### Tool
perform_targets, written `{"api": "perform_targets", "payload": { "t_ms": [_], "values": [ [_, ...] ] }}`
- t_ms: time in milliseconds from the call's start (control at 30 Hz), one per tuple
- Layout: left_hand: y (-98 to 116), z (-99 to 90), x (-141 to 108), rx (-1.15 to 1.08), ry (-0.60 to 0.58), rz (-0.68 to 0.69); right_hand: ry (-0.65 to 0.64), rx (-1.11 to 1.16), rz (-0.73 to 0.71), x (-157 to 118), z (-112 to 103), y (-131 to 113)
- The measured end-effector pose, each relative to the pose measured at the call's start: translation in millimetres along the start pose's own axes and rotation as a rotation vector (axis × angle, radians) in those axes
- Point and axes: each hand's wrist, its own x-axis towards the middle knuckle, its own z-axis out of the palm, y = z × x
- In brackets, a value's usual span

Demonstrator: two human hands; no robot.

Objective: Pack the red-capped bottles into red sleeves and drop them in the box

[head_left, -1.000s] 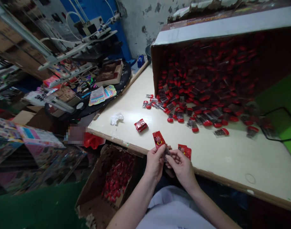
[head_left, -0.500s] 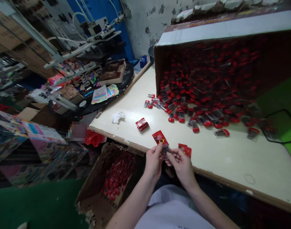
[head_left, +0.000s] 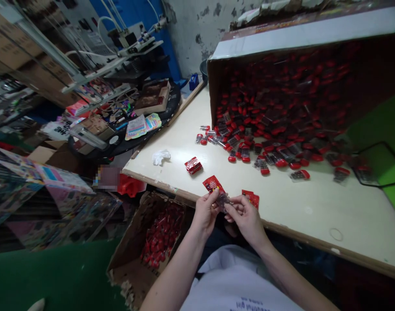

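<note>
Close to the table's front edge, my left hand (head_left: 206, 212) pinches a red printed card (head_left: 214, 183) with a small clear packet (head_left: 222, 201) at its lower end. My right hand (head_left: 245, 216) grips the right side of that packet, thumb on top. The packet's contents are dark and partly covered by fingers. More red cards (head_left: 251, 198) lie just behind my right hand. A stack of red cards (head_left: 193, 165) sits on the table to the left of my hands.
A large carton (head_left: 265, 41) lies on its side at the back right, red-capped packets (head_left: 278, 156) spilling out. Crumpled white tissue (head_left: 161, 157) is at the left. Below the edge stands a torn box (head_left: 126, 255) of red packets. A machine (head_left: 132, 47) is behind left.
The camera view has shifted slightly. The card and packet have moved a little to the left and up, and both hands keep their hold.
</note>
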Motion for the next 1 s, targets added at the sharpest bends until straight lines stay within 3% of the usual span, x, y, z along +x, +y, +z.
{"api": "perform_targets", "payload": {
  "t_ms": [133, 367, 500, 700, 1000],
  "values": [
    [-2.8, 3.2, -1.0, -0.010, -0.032, 0.026, -0.013, 0.086, 0.039, 3.9, -0.2, -2.8],
    [-13.4, 4.2, 1.6, -0.044, -0.078, -0.011, 0.076, 0.092, -0.016, 14.5, 8.6, 4.8],
    [-3.7, 5.7, 5.4, -0.015, -0.083, -0.030, -0.011, 0.041, -0.037, 15.1, -4.8, 4.2],
    [0.3, 14.7, 1.9, 0.052, -0.093, -0.095, -0.036, -0.334, -0.221, 14.9, -33.9, -2.6],
    [-10.5, 17.0, -4.1, 0.041, -0.094, -0.103, -0.032, -0.318, -0.217, 22.9, -42.4, 6.0]
  ]
}}
